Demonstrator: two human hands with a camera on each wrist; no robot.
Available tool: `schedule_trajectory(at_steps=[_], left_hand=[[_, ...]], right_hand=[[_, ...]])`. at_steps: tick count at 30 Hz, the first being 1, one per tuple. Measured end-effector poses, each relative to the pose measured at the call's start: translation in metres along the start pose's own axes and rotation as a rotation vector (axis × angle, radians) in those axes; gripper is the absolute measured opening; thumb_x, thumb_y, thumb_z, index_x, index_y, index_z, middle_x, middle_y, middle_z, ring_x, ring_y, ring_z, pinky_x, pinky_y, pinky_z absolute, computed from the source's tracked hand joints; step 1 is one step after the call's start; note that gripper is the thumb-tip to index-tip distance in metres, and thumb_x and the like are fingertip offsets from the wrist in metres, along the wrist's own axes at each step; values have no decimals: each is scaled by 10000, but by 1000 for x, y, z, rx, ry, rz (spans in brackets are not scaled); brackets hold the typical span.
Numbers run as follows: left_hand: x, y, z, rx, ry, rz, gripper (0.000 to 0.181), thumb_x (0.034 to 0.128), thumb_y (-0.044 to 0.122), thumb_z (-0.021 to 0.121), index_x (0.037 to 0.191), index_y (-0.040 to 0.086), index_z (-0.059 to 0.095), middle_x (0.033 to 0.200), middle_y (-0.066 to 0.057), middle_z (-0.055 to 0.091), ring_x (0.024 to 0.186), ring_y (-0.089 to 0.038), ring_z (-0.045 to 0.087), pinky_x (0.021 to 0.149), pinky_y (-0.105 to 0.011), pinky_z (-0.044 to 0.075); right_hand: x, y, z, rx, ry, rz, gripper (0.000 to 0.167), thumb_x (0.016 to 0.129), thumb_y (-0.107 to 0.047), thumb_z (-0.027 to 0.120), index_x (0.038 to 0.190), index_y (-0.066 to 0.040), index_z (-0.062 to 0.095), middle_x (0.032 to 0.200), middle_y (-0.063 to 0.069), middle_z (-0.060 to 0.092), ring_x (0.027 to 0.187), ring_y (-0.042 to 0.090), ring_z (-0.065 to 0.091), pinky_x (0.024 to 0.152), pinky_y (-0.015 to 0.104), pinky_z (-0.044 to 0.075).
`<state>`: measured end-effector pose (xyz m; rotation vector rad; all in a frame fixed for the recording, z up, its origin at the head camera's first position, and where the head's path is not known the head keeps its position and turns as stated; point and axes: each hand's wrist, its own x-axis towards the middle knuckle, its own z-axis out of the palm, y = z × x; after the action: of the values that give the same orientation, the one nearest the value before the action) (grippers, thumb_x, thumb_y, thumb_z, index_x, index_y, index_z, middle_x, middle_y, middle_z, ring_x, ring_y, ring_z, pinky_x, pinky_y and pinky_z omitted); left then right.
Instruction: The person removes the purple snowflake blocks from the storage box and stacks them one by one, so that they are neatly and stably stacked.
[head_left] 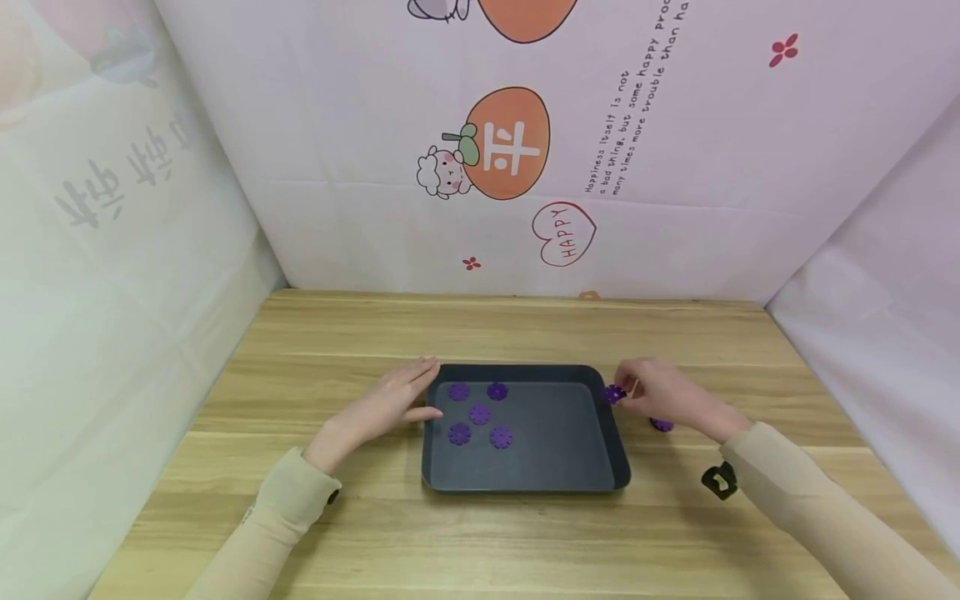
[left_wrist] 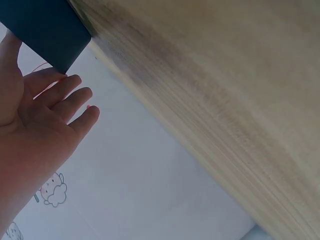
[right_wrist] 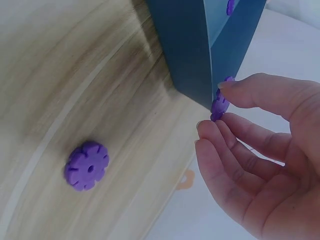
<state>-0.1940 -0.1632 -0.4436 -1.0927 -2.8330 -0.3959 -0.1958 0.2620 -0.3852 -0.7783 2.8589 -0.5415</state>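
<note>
A dark rectangular tray [head_left: 555, 433] lies on the wooden table with several purple notched discs [head_left: 480, 414] in its left half. My left hand [head_left: 393, 400] touches the tray's left rim, its fingers extended at the far corner and the thumb apart over the near part. At the right rim, my right hand [head_left: 660, 392] pinches another purple notched disc [right_wrist: 220, 102] between thumb and fingers, just by the tray wall. One more purple notched disc [right_wrist: 87, 166] lies on the table right of the tray, partly under my right hand in the head view.
The wooden table [head_left: 360, 542] extends around the tray. Printed white cloth [head_left: 360, 225] hangs behind the table, and white cloth also stands at both sides. A dark strap piece [head_left: 720, 481] shows at my right sleeve.
</note>
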Motion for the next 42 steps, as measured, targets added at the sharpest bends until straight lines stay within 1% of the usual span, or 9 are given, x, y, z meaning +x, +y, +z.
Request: schedule_trajectory(at_steps=[4,9,15,18,23,30,38,42], left_hand=[[0,0,0,-4,-12,-9,765,927,427,655,1464,-64,419,1524,-253,424,1424,-416,410,1185,-560,360],[0,1,-2,-11,-3,-2,764,916,406,675,1452,-78,427,1517,-261,427,1417,-426,416,1181,-567,360],[0,1,-1,-2,-8,-2,753,928,412,658,1457,-72,425,1517,-258,431,1417,-421,418,1184,-559,360],[1,1,-2,-4,-11,-2,753,929,415,656,1457,-70,426,1516,-259,432,1417,-422,418,1185,-560,360],[1,2,-3,3,-10,0,764,924,426,658,1459,-67,425,1516,-256,433,1417,-418,421,1184,-557,363],[1,1,-2,12,-5,2,759,920,414,668,1453,-72,432,1509,-258,442,1409,-421,430,1180,-558,369],[0,2,-2,-4,-22,-11,769,931,436,647,1469,-59,413,1528,-246,423,1427,-407,411,1195,-549,351],[0,3,-2,-7,-25,-12,767,933,433,644,1473,-58,408,1530,-247,421,1426,-400,415,1183,-554,368]], right_hand=[[-4,4,-1,-10,-6,32,152,804,-42,769,921,-15,676,864,90,710,726,124,663,637,249,590],[-9,10,-1,-16,3,43,155,808,-72,781,908,-16,676,849,88,706,724,143,662,636,281,588],[-15,14,-1,4,-15,63,168,814,-72,778,932,-11,675,864,96,709,730,144,671,642,291,595],[-18,20,1,9,-11,68,156,816,-71,773,924,-16,674,861,93,709,727,125,664,637,274,589],[-23,30,4,-6,21,64,143,795,-69,784,878,-27,674,823,79,708,694,111,658,610,235,577],[-32,38,8,34,20,104,146,800,-74,775,885,-17,671,825,88,716,703,138,680,580,185,563],[-39,47,11,-6,46,109,147,784,-84,786,865,-19,682,807,74,713,705,123,651,614,215,557],[-44,50,11,-17,51,112,161,784,-85,790,868,-5,678,807,87,708,712,154,655,606,224,549]])
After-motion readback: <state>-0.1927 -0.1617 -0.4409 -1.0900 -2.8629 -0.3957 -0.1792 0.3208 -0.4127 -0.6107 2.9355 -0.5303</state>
